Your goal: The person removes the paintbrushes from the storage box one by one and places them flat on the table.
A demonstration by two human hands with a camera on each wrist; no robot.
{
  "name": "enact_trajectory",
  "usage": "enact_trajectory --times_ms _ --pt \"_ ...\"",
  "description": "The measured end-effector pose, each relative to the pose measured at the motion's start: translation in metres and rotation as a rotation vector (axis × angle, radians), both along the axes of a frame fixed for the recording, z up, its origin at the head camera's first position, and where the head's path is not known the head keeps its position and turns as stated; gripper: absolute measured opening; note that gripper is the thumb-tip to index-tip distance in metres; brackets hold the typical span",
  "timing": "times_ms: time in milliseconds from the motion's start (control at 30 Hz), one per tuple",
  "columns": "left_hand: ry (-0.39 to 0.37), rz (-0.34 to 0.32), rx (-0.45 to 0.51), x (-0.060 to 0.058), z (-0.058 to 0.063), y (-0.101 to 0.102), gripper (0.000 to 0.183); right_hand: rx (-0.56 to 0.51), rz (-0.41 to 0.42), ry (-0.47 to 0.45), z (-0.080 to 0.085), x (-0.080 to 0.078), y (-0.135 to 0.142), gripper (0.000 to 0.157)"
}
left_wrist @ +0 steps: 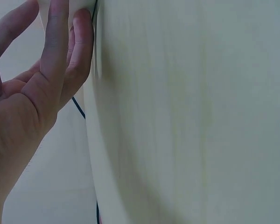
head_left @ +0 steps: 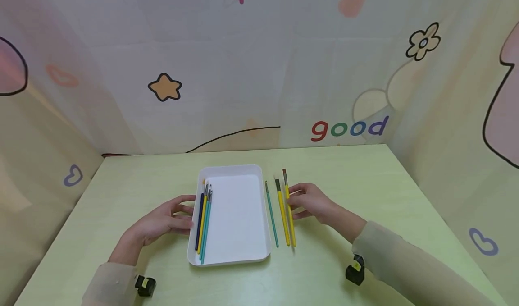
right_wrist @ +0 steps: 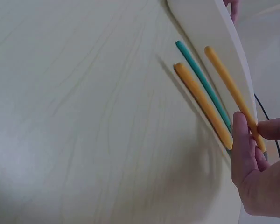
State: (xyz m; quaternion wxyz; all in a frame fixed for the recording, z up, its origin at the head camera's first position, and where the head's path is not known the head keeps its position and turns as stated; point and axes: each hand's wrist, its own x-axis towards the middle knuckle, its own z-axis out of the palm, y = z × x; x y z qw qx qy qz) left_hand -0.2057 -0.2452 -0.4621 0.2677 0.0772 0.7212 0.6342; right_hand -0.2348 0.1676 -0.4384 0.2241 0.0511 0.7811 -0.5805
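Observation:
My right hand [head_left: 310, 201] pinches a yellow paintbrush [head_left: 290, 220] between thumb and fingers, bristles pointing away; the right wrist view shows its handle [right_wrist: 229, 84] raised above the table. Just left of it lie another yellow paintbrush [head_left: 282, 213] and a thin teal paintbrush [head_left: 272, 216], roughly parallel. At the left side of a white tray [head_left: 239, 216], my left hand [head_left: 162, 220] rests with loosely bent fingers against the outer wall. Several paintbrushes [head_left: 204, 222] with dark blue, yellow and teal handles lie along the left inside of the tray.
The pale wood-grain table [head_left: 332, 261] carries the tray near its middle. A printed cloth [head_left: 263, 71] stands behind the table and along both sides. A small black device [head_left: 355, 270] hangs at the right wrist, another [head_left: 145, 285] at the left.

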Motion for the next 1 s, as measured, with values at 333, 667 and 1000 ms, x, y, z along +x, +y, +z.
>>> enact_trajectory --times_ms 333,667,1000 --pt "-0.001 0.006 -0.012 0.0 0.001 0.002 0.082 0.054 -0.026 0.072 -0.012 -0.003 0.012 0.035" --pt "0.001 0.008 -0.016 0.0 0.0 0.001 0.083 0.121 -0.065 0.125 -0.023 -0.003 0.012 0.032" --pt "0.007 0.008 -0.018 0.0 0.0 0.001 0.082 0.258 -0.048 0.212 -0.028 -0.006 0.014 0.032"
